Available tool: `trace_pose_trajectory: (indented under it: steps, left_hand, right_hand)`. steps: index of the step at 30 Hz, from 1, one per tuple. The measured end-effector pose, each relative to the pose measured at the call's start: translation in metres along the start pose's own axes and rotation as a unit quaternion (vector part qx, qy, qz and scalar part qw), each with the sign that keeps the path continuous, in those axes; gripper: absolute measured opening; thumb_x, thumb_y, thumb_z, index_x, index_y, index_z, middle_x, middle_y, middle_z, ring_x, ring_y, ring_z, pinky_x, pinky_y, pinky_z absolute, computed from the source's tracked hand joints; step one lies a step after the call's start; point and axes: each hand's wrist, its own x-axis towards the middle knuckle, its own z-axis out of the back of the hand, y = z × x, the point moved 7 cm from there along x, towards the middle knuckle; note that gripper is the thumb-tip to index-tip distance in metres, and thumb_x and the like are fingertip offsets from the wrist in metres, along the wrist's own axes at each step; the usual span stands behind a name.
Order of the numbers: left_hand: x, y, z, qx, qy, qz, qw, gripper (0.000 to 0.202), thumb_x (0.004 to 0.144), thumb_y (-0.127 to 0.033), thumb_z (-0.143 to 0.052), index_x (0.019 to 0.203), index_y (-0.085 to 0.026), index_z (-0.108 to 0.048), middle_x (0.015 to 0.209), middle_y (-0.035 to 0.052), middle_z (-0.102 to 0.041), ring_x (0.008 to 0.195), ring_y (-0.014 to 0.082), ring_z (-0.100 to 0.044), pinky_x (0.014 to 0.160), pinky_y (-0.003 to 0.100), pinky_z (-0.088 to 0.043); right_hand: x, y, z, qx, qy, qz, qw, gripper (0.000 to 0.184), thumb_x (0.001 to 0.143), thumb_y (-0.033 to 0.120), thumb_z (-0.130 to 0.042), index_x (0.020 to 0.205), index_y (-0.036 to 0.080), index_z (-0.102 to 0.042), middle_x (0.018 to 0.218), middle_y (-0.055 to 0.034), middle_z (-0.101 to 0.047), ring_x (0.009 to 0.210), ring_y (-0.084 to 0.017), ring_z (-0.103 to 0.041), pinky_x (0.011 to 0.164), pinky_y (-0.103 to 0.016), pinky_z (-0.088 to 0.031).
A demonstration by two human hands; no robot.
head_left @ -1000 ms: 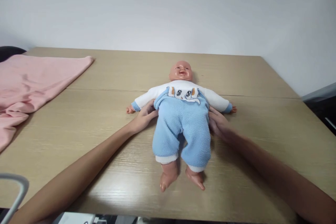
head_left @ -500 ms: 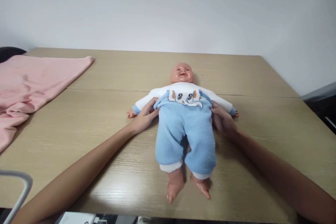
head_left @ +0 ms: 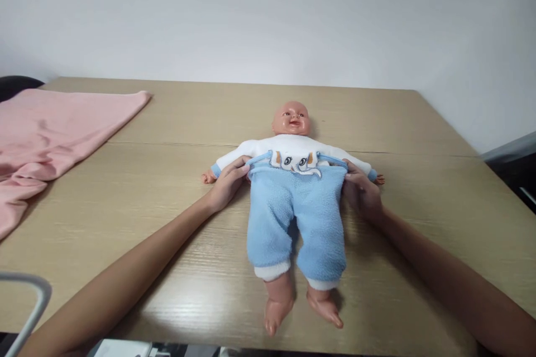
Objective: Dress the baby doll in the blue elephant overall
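Note:
A baby doll [head_left: 291, 119] lies on its back on the table, its bare feet towards me and its arms spread. It wears a white top [head_left: 288, 142] with blue cuffs and fluffy light-blue pants [head_left: 274, 206] with white ankle bands. An elephant design with eyes, ears and a trunk shows at the waist. My left hand [head_left: 229, 183] is closed on the waistband at its left side, thumb on top. On the right side, my right hand [head_left: 362, 188] pinches the waistband too. Between them the band is stretched wide and stands off the doll's belly.
A crumpled pink cloth [head_left: 71, 122] covers the left of the wooden table [head_left: 184, 117]. At the lower left a curved grey-white tube [head_left: 39, 290] stands close to me. A white box-like object [head_left: 123, 348] shows below the front edge. Behind the table is a pale wall [head_left: 268, 17].
Both hands have moved slightly apart, pulling the waistband wider and tauter. The doll's legs and feet have shifted a little towards me.

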Motion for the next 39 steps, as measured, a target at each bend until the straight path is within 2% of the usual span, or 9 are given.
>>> trace_pose_trajectory:
  steps: [3,8,12,18,24,28,31,35,39]
  left_hand:
    - [0.0,-0.006,-0.004,0.028,-0.019,-0.016,0.999,0.04,0.101,-0.061,-0.08,0.097,-0.023,-0.068,0.091,0.0,-0.057,0.086,0.0206,-0.052,0.085,0.035,-0.043]
    - [-0.001,-0.023,-0.012,0.086,-0.058,-0.063,0.993,0.049,0.1,-0.071,-0.081,0.101,-0.023,-0.067,0.093,-0.0008,-0.06,0.085,0.0184,-0.052,0.082,0.032,-0.043]
    - [-0.002,-0.026,-0.012,0.111,-0.097,-0.076,0.986,0.054,0.098,-0.075,-0.082,0.106,-0.024,-0.065,0.081,-0.0047,-0.054,0.073,0.0161,-0.046,0.072,0.031,-0.04]
    - [-0.004,-0.029,-0.01,0.111,-0.138,-0.085,0.981,0.053,0.096,-0.074,-0.084,0.103,-0.024,-0.068,0.076,-0.0047,-0.055,0.07,0.0158,-0.047,0.07,0.029,-0.042]
    - [-0.006,-0.026,-0.005,0.08,-0.153,-0.12,0.978,0.048,0.096,-0.069,-0.088,0.1,-0.023,-0.072,0.08,-0.0021,-0.061,0.074,0.016,-0.055,0.072,0.029,-0.047]
    - [-0.009,-0.025,-0.001,0.065,-0.174,-0.151,0.971,0.045,0.099,-0.066,-0.086,0.105,-0.024,-0.072,0.084,-0.0019,-0.063,0.074,0.0147,-0.055,0.073,0.028,-0.047]
    - [-0.012,-0.028,-0.005,0.066,-0.158,-0.174,0.97,0.04,0.102,-0.061,-0.085,0.104,-0.024,-0.069,0.086,-0.0018,-0.062,0.075,0.0145,-0.055,0.074,0.029,-0.047]
    - [-0.013,-0.033,-0.009,0.085,-0.144,-0.199,0.966,0.036,0.104,-0.056,-0.083,0.102,-0.023,-0.068,0.086,-0.0013,-0.06,0.076,0.0152,-0.055,0.075,0.029,-0.047]
    - [-0.015,-0.032,-0.009,0.082,-0.145,-0.203,0.965,0.032,0.108,-0.053,-0.08,0.105,-0.024,-0.066,0.088,-0.0019,-0.06,0.077,0.0144,-0.056,0.075,0.028,-0.047]
  right_hand:
    - [0.001,0.011,-0.01,0.003,-0.007,0.013,1.0,0.02,0.084,0.045,-0.065,0.098,0.031,-0.065,0.092,-0.0063,-0.07,0.098,-0.036,-0.067,0.095,-0.053,-0.056]
    - [0.015,0.012,-0.013,-0.02,-0.008,0.018,1.0,0.023,0.084,0.05,-0.074,0.088,0.03,-0.063,0.084,-0.0032,-0.058,0.08,-0.027,-0.054,0.082,-0.045,-0.052]
    - [0.024,0.002,-0.001,-0.052,-0.054,0.054,0.996,0.029,0.087,0.048,-0.087,0.1,0.031,-0.067,0.098,0.0004,-0.066,0.092,-0.023,-0.061,0.087,-0.036,-0.053]
    - [0.025,-0.007,0.0,-0.155,-0.062,0.095,0.981,0.037,0.095,0.059,-0.085,0.106,0.029,-0.067,0.097,0.0,-0.07,0.096,-0.023,-0.066,0.089,-0.036,-0.055]
    - [0.012,0.004,0.001,-0.215,-0.095,0.132,0.963,0.024,0.1,0.049,-0.075,0.104,0.027,-0.066,0.091,0.0005,-0.063,0.085,-0.021,-0.059,0.079,-0.035,-0.051]
    - [0.005,0.027,-0.002,-0.261,-0.167,0.215,0.926,0.018,0.098,0.038,-0.071,0.109,0.027,-0.062,0.105,-0.0022,-0.063,0.098,-0.024,-0.061,0.094,-0.042,-0.052]
    - [0.016,0.056,-0.032,-0.297,-0.178,0.292,0.892,0.017,0.099,0.03,-0.07,0.112,0.027,-0.059,0.115,-0.0049,-0.064,0.11,-0.026,-0.063,0.105,-0.047,-0.052]
    - [0.064,0.09,-0.123,-0.378,0.028,0.342,0.86,0.004,0.105,0.023,-0.063,0.108,0.023,-0.063,0.112,-0.0075,-0.07,0.108,-0.027,-0.068,0.103,-0.045,-0.054]
    - [0.119,0.078,-0.211,-0.559,0.265,0.319,0.718,0.016,0.106,0.017,-0.066,0.12,0.018,-0.074,0.132,-0.0136,-0.073,0.127,-0.031,-0.065,0.113,-0.047,-0.048]
